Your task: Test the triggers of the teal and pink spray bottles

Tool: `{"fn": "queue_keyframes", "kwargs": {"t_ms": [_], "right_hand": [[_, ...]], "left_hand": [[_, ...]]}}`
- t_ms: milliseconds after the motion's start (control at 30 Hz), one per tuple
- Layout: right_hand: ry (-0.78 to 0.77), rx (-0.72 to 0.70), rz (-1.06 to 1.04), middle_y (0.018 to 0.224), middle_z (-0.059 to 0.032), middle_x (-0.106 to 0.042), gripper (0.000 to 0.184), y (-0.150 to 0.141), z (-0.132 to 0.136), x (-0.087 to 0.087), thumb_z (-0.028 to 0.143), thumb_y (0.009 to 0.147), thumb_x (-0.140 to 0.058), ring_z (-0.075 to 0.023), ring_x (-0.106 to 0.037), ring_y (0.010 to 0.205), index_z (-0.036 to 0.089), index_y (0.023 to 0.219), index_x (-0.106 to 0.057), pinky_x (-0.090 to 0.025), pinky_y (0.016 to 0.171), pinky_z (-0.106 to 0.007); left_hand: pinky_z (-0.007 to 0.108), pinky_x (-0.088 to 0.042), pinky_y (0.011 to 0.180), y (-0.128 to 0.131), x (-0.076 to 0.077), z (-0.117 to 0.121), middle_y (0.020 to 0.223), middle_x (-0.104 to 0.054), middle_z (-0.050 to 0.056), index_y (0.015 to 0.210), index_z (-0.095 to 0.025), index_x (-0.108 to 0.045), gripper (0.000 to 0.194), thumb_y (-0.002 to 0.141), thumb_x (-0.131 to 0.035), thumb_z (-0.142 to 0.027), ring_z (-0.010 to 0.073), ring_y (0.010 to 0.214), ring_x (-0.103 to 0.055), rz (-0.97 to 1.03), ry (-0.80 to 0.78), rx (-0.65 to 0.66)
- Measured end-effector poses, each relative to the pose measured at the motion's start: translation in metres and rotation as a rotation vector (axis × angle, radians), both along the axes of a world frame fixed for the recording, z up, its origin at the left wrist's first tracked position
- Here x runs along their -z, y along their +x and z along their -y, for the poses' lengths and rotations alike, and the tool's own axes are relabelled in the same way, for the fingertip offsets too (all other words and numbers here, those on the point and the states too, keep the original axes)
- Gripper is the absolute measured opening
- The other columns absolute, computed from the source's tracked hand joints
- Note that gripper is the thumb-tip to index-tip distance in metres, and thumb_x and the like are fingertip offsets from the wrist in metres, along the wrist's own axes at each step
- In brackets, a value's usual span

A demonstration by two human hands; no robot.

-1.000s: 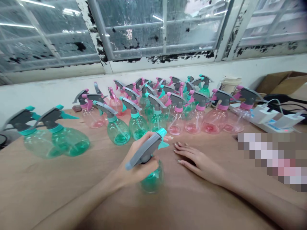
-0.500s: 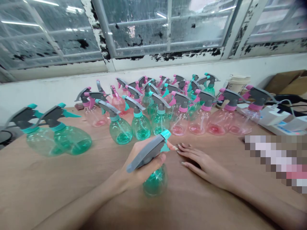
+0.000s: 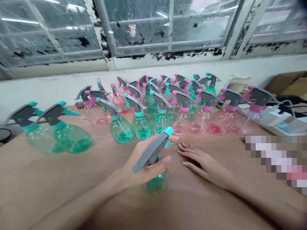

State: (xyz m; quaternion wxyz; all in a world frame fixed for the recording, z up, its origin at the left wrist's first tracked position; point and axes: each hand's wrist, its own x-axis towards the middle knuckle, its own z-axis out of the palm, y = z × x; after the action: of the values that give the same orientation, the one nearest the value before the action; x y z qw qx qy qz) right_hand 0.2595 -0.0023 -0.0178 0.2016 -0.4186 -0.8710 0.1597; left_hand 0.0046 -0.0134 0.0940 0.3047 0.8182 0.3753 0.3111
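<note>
A green spray bottle (image 3: 157, 183) with a grey and turquoise spray head stands on the wooden table (image 3: 79, 179) in front of me. My left hand (image 3: 141, 166) is around its neck, the thumb on the near side and the other fingers behind, partly hidden by the head. The grey head slants across the hand, its turquoise nozzle pointing away to the right. Palm down with fingers stretched out, my right hand (image 3: 199, 159) rests on the table just right of the bottle, holding nothing.
Beyond my hands stand several rows of green and pink spray bottles (image 3: 141, 127). Two green bottles (image 3: 72, 139) stand at the left. A power strip (image 3: 275, 121) with plugs, a white cup (image 3: 238, 84) and a cardboard box (image 3: 287, 83) sit at the right, below the windows.
My left hand and the spray bottle's head have shifted slightly right. The left index finger and thumb are further apart and straighter. My right hand has stayed in place.
</note>
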Motion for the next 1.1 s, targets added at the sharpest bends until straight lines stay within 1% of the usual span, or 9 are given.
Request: {"fn": "queue_keyframes", "kwargs": {"t_ms": [100,233,400,533,600,700,833,933,1100], "right_hand": [[-0.005,-0.002,0.004,0.149,-0.0033,-0.043,0.046,0.000,0.000,0.000,0.044,0.097,-0.043,-0.0234,-0.036,0.140,0.025,0.139,-0.049,-0.032,0.115,-0.047],[-0.009,-0.005,-0.008,0.149,-0.0036,-0.043,0.046,0.000,-0.001,0.000,0.043,0.097,-0.044,-0.0235,-0.036,0.140,0.024,0.139,-0.049,-0.032,0.115,-0.047],[-0.005,-0.005,-0.035,0.148,-0.0034,-0.045,0.045,0.000,0.000,0.000,0.042,0.096,-0.045,-0.0241,-0.037,0.139,0.027,0.138,-0.050,-0.033,0.115,-0.047],[-0.001,-0.011,-0.019,0.148,-0.0043,-0.044,0.045,0.001,-0.001,0.001,0.043,0.097,-0.044,-0.0243,-0.037,0.139,0.025,0.138,-0.050,-0.033,0.114,-0.048],[0.001,-0.015,0.006,0.149,-0.0046,-0.044,0.046,0.001,-0.001,0.002,0.043,0.097,-0.043,-0.0237,-0.037,0.139,0.023,0.138,-0.050,-0.033,0.114,-0.048],[0.008,-0.016,0.045,0.149,-0.0048,-0.043,0.047,0.001,-0.002,0.001,0.044,0.098,-0.040,-0.0226,-0.036,0.140,0.020,0.137,-0.051,-0.032,0.115,-0.047],[0.016,-0.012,0.055,0.149,-0.0045,-0.043,0.047,0.000,-0.001,0.000,0.044,0.099,-0.039,-0.0219,-0.036,0.140,0.020,0.137,-0.051,-0.032,0.115,-0.046],[0.016,-0.011,0.047,0.149,-0.0041,-0.043,0.046,0.000,-0.001,-0.001,0.044,0.098,-0.040,-0.0222,-0.036,0.140,0.021,0.136,-0.052,-0.033,0.115,-0.046],[0.020,-0.010,0.035,0.149,-0.0035,-0.043,0.045,0.001,-0.001,0.000,0.043,0.098,-0.041,-0.0228,-0.036,0.140,0.023,0.137,-0.051,-0.033,0.115,-0.047]], "left_hand": [[0.029,-0.052,0.064,-0.001,0.007,-0.001,0.097,-0.066,0.005,0.113,-0.023,-0.057,0.034,0.080,-0.061,-0.030,0.0183,0.073,-0.063,0.065,0.062,-0.001],[0.029,-0.053,0.063,-0.002,0.013,-0.002,0.098,-0.066,0.004,0.111,-0.024,-0.057,0.035,0.076,-0.062,-0.026,0.0193,0.072,-0.064,0.024,0.080,-0.020],[0.028,-0.056,0.072,-0.003,0.013,-0.001,0.113,-0.066,0.004,0.124,-0.028,-0.052,0.048,0.077,-0.062,-0.024,0.0229,0.091,-0.067,0.052,0.026,0.019],[0.025,-0.057,0.069,-0.001,0.011,-0.001,0.120,-0.063,0.004,0.126,-0.028,-0.051,0.049,0.078,-0.059,-0.019,0.0210,0.093,-0.067,0.090,0.019,0.037],[0.026,-0.057,0.072,0.001,0.008,-0.001,0.117,-0.064,0.004,0.120,-0.026,-0.055,0.045,0.075,-0.060,-0.018,0.0209,0.094,-0.067,0.109,0.060,0.041],[0.030,-0.054,0.082,0.004,0.001,0.001,0.101,-0.067,0.004,0.101,-0.022,-0.060,0.030,0.071,-0.061,-0.018,0.0209,0.091,-0.066,0.104,0.142,0.010],[0.027,-0.054,0.065,0.006,-0.006,0.005,0.080,-0.062,0.001,0.083,-0.021,-0.056,0.009,0.074,-0.057,-0.021,0.0154,0.067,-0.062,0.097,0.132,-0.042],[0.025,-0.053,0.060,0.005,-0.005,0.006,0.083,-0.063,0.002,0.089,-0.021,-0.057,0.011,0.078,-0.053,-0.024,0.0142,0.065,-0.060,0.122,0.077,-0.027],[0.025,-0.052,0.057,0.003,-0.001,0.005,0.083,-0.064,-0.001,0.113,-0.024,-0.061,0.035,0.078,-0.054,-0.026,0.0110,0.052,-0.053,0.088,0.050,-0.038]]}}
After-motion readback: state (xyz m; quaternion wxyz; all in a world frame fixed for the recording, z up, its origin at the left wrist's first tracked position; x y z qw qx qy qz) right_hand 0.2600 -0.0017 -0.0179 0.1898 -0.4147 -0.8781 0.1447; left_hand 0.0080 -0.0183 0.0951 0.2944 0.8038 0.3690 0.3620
